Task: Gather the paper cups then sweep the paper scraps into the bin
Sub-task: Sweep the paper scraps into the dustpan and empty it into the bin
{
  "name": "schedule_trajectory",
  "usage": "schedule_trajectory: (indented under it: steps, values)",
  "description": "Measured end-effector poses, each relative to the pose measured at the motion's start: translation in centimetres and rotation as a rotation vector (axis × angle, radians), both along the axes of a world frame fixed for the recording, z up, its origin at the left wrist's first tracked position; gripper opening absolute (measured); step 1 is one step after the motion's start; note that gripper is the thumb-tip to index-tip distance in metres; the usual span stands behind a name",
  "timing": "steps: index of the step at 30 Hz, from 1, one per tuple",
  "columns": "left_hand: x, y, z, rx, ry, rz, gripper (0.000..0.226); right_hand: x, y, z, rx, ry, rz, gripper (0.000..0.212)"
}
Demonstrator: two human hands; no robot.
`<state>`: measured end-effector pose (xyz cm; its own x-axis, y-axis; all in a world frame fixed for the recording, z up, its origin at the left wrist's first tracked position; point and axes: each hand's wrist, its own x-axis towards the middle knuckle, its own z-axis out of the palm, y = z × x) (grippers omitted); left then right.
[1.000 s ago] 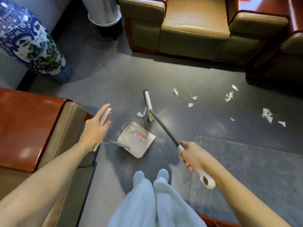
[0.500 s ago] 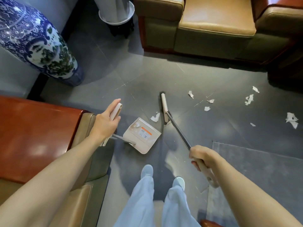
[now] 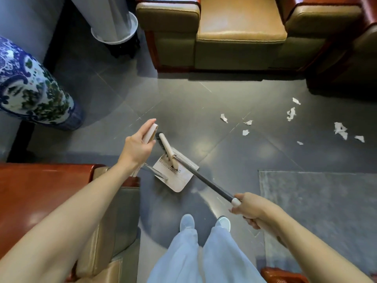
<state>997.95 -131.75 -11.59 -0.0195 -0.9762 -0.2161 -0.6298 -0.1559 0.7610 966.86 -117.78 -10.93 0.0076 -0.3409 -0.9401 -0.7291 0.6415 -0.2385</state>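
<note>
At far left we see a blue-and-white vase (image 3: 30,88) standing on the grey floor (image 3: 204,111). Our left hand (image 3: 136,148) grips the top of the dustpan handle (image 3: 150,132), fingers wrapped round it. The dustpan (image 3: 179,182) sits on the floor just below. The broom head (image 3: 166,148) lies across the pan's comb teeth. Our right hand (image 3: 251,207) is closed round the broom pole (image 3: 206,180) at its pale grip. Further right, white paper scraps (image 3: 290,114) lie scattered on the floor, well apart from the dustpan, beyond a grey rug (image 3: 326,201).

The left hand (image 3: 136,148) holds the dustpan (image 3: 180,183) handle; the right hand (image 3: 251,209) grips the broom (image 3: 204,179) over it.
</note>
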Motion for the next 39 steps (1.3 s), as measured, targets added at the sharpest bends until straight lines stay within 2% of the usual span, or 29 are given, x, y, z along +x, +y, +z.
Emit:
schedule_trajectory:
  steps: [2,5,13,18,23,28,31,34,39]
  values:
    - [-0.8,-1.3,0.0,0.000,0.020,-0.016,0.061,-1.0,-0.1,1.0,-0.005,-0.085,-0.176,0.012]
    - [-3.0,-3.6,0.2,-0.034,0.025,-0.042,0.061,-3.0,-0.9,1.6,-0.052,-0.121,-0.341,0.032]
    - [-11.2,-12.8,1.4,-0.089,0.024,-0.117,0.059,-11.0,-6.4,1.3,-0.164,0.004,-0.497,0.056]
    - [-15.7,-19.0,1.9,-0.099,0.010,-0.246,0.059,-15.1,-10.5,0.9,-0.208,0.077,-0.600,0.056]
    - [-18.7,-23.7,1.0,-0.024,0.075,-0.390,0.064,-17.6,-13.6,0.9,-0.182,0.169,-0.647,0.058]
    - [-20.3,-29.7,1.0,-0.101,-0.107,-0.629,0.062,-18.1,-16.0,-0.1,-0.147,0.300,-0.654,0.053]
    - [-20.6,-33.3,1.1,-0.159,-0.166,-0.729,0.060,-16.4,-18.0,-1.6,-0.122,0.390,-0.630,0.043]
    - [-20.4,-36.7,0.8,-0.142,-0.142,-0.820,0.057,-13.6,-20.7,-3.7,-0.057,0.440,-0.631,0.042]
    - [-21.1,-41.4,0.3,-0.085,-0.077,-0.938,0.056,-8.0,-25.8,-5.6,0.053,0.371,-0.542,0.048]
